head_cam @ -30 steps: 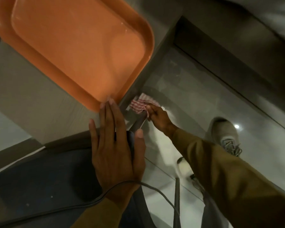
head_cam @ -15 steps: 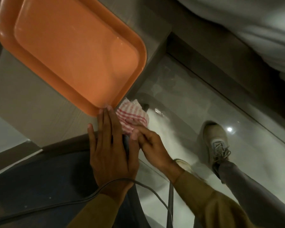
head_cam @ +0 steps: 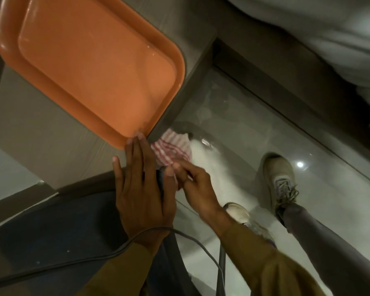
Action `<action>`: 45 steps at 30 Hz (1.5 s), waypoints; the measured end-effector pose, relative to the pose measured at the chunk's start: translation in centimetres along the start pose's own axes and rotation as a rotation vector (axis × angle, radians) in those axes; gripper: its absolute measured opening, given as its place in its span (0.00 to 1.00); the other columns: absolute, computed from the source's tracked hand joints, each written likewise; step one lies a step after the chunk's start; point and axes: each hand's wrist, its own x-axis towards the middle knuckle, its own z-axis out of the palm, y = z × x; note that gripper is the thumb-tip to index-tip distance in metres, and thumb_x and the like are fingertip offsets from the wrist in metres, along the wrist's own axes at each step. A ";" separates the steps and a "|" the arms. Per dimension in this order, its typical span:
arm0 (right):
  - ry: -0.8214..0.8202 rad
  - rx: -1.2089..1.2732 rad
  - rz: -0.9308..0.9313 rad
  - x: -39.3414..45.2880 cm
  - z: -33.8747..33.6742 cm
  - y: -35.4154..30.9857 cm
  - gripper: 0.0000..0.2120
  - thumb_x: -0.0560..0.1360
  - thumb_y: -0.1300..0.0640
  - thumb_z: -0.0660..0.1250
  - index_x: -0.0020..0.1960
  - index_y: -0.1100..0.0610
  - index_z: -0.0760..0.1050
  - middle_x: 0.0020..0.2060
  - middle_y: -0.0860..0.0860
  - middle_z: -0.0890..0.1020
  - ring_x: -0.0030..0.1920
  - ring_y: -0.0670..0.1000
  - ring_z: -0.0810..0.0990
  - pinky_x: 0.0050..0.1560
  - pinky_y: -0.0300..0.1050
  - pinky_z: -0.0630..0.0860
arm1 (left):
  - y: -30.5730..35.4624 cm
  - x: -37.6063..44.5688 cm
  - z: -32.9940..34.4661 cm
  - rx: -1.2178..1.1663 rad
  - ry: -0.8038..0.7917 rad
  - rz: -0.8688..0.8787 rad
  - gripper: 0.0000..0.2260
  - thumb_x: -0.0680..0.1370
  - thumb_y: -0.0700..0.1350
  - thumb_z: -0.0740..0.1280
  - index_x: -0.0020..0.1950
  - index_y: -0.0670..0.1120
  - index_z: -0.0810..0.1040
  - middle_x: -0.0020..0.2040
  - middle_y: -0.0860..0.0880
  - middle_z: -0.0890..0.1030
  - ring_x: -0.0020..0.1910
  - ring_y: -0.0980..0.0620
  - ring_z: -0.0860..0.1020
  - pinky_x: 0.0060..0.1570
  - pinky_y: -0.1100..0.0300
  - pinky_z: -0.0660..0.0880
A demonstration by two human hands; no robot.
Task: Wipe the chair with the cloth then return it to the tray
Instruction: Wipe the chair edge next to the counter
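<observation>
My left hand (head_cam: 142,186) lies flat, fingers together, on the edge of the dark blue chair (head_cam: 62,238), fingertips touching the corner of the orange tray (head_cam: 90,67). My right hand (head_cam: 195,189) pinches the red-and-white striped cloth (head_cam: 172,149) and presses it against the chair's edge, just right of my left hand. The cloth bunches below the tray's near corner, off the tray. The tray sits with nothing on it on a grey table (head_cam: 36,146).
A grey cable (head_cam: 107,255) runs across the chair and my left wrist. Glossy floor tiles (head_cam: 244,124) lie to the right, with my two shoes (head_cam: 280,178) on them. A dark ledge (head_cam: 286,86) and white bedding (head_cam: 329,35) run along the top right.
My right hand brought the cloth up from lower beside the table to the chair's edge next to my left hand. My left hand stayed put.
</observation>
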 end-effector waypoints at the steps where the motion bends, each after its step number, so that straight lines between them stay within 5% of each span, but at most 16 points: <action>1: -0.023 0.029 -0.024 -1.9 0.0 -0.6 0.14 0.86 0.56 0.64 0.60 0.40 0.85 0.53 0.42 0.89 0.51 0.40 0.84 0.54 0.38 0.81 | 0.0 0.0 0.0 -0.001 -0.001 0.005 0.33 0.89 0.60 0.42 0.88 0.41 0.54 0.87 0.42 0.61 0.88 0.43 0.59 0.88 0.38 0.52; 3: -0.037 -0.003 -0.078 -4.5 0.3 -0.9 0.18 0.86 0.57 0.64 0.68 0.37 0.81 0.59 0.33 0.86 0.59 0.35 0.84 0.60 0.34 0.81 | 0.0 0.0 -0.1 0.001 -0.003 0.008 0.32 0.89 0.60 0.42 0.88 0.42 0.51 0.87 0.42 0.61 0.87 0.42 0.60 0.87 0.37 0.52; 6: -0.019 -0.084 -0.157 -3.7 0.2 0.7 0.20 0.86 0.65 0.62 0.74 0.51 0.78 0.69 0.47 0.84 0.66 0.48 0.84 0.70 0.50 0.81 | -0.1 -0.1 0.1 0.007 0.014 0.020 0.32 0.89 0.59 0.43 0.88 0.42 0.51 0.88 0.42 0.61 0.87 0.42 0.60 0.87 0.37 0.52; 9: -0.031 -0.243 -0.207 0.8 -0.4 2.2 0.17 0.86 0.66 0.61 0.73 0.60 0.79 0.67 0.49 0.83 0.68 0.51 0.83 0.72 0.46 0.78 | -0.3 0.0 0.3 0.005 0.027 0.011 0.33 0.89 0.61 0.43 0.88 0.41 0.54 0.88 0.43 0.59 0.88 0.45 0.57 0.88 0.42 0.49; 14: -0.038 -0.483 -0.105 10.0 -2.0 4.6 0.20 0.85 0.67 0.61 0.75 0.61 0.76 0.74 0.58 0.80 0.75 0.59 0.78 0.75 0.37 0.68 | -0.5 0.1 0.6 -0.037 0.042 -0.003 0.34 0.88 0.61 0.42 0.88 0.41 0.56 0.88 0.45 0.60 0.89 0.47 0.55 0.89 0.44 0.47; 17: -0.036 -0.444 0.047 13.2 -2.2 4.2 0.21 0.85 0.64 0.60 0.77 0.58 0.74 0.74 0.59 0.79 0.76 0.61 0.77 0.79 0.51 0.71 | -0.5 0.1 0.4 -0.056 0.060 -0.006 0.34 0.89 0.60 0.42 0.87 0.40 0.58 0.87 0.44 0.63 0.88 0.47 0.57 0.89 0.46 0.46; 19: 0.149 -0.295 0.136 13.2 -1.4 2.7 0.18 0.86 0.60 0.60 0.74 0.58 0.77 0.70 0.60 0.81 0.72 0.61 0.79 0.75 0.56 0.75 | -0.5 0.1 0.3 -0.067 0.051 -0.008 0.33 0.89 0.60 0.43 0.87 0.40 0.59 0.87 0.44 0.64 0.88 0.46 0.58 0.89 0.45 0.47; 22: 0.300 -0.091 0.048 8.4 -0.7 -0.4 0.16 0.87 0.60 0.61 0.72 0.58 0.80 0.67 0.54 0.84 0.66 0.51 0.81 0.68 0.43 0.78 | -0.2 0.1 -0.1 -0.058 0.042 -0.009 0.31 0.89 0.56 0.48 0.87 0.39 0.60 0.86 0.42 0.65 0.88 0.43 0.60 0.88 0.39 0.52; 25: 0.066 -0.176 -0.103 0.7 -0.9 -1.0 0.14 0.86 0.62 0.62 0.64 0.58 0.84 0.56 0.47 0.87 0.55 0.44 0.84 0.57 0.39 0.81 | -0.1 0.2 -0.1 -0.031 0.032 0.001 0.30 0.88 0.54 0.49 0.86 0.38 0.60 0.86 0.40 0.65 0.87 0.40 0.61 0.86 0.35 0.54; 28: -0.022 -0.194 -0.241 -3.1 -0.2 0.0 0.16 0.86 0.65 0.62 0.71 0.61 0.81 0.65 0.48 0.85 0.66 0.43 0.83 0.67 0.36 0.79 | -0.4 0.1 0.1 -0.005 0.038 0.016 0.32 0.89 0.57 0.46 0.87 0.38 0.58 0.86 0.39 0.64 0.87 0.40 0.61 0.87 0.35 0.54; 32: 0.044 -0.212 -0.178 0.6 0.2 2.4 0.16 0.84 0.71 0.63 0.69 0.67 0.80 0.67 0.50 0.81 0.64 0.31 0.80 0.67 0.25 0.73 | -0.3 0.1 0.5 -0.004 0.062 0.010 0.32 0.89 0.59 0.45 0.87 0.40 0.57 0.86 0.41 0.64 0.87 0.42 0.61 0.87 0.37 0.54; 33: 0.053 -0.232 -0.179 2.3 0.0 3.1 0.16 0.83 0.72 0.63 0.69 0.67 0.80 0.67 0.50 0.81 0.66 0.36 0.80 0.69 0.26 0.73 | -0.4 0.1 0.5 -0.001 0.066 0.003 0.32 0.89 0.59 0.45 0.87 0.40 0.58 0.87 0.41 0.64 0.87 0.43 0.60 0.87 0.38 0.54; 36: 0.135 -0.199 -0.093 8.0 -1.0 4.7 0.18 0.83 0.71 0.62 0.72 0.70 0.77 0.61 0.58 0.87 0.64 0.56 0.85 0.74 0.50 0.77 | -0.3 0.0 0.5 -0.018 0.053 -0.003 0.33 0.89 0.60 0.44 0.88 0.40 0.58 0.87 0.43 0.62 0.88 0.46 0.57 0.87 0.38 0.53; 38: 0.214 -0.207 0.022 11.4 -1.5 5.3 0.21 0.84 0.71 0.60 0.77 0.67 0.72 0.61 0.57 0.87 0.63 0.55 0.85 0.71 0.47 0.78 | -0.3 0.1 0.5 -0.043 0.055 -0.006 0.33 0.88 0.61 0.44 0.88 0.41 0.57 0.88 0.45 0.62 0.88 0.47 0.57 0.88 0.40 0.51; 41: 0.114 -0.332 -0.016 12.8 -0.9 6.3 0.25 0.84 0.71 0.58 0.80 0.58 0.70 0.77 0.57 0.75 0.78 0.58 0.73 0.79 0.42 0.67 | -0.3 0.1 0.5 -0.081 0.067 -0.009 0.34 0.88 0.62 0.44 0.88 0.42 0.58 0.87 0.46 0.63 0.88 0.48 0.57 0.88 0.42 0.50; 45: 0.272 -0.143 0.052 8.5 0.6 5.8 0.18 0.86 0.64 0.62 0.74 0.61 0.77 0.69 0.62 0.82 0.72 0.62 0.79 0.78 0.57 0.73 | -0.3 -0.1 0.5 -0.081 0.078 -0.004 0.32 0.89 0.60 0.46 0.88 0.43 0.60 0.87 0.46 0.65 0.88 0.49 0.58 0.89 0.42 0.52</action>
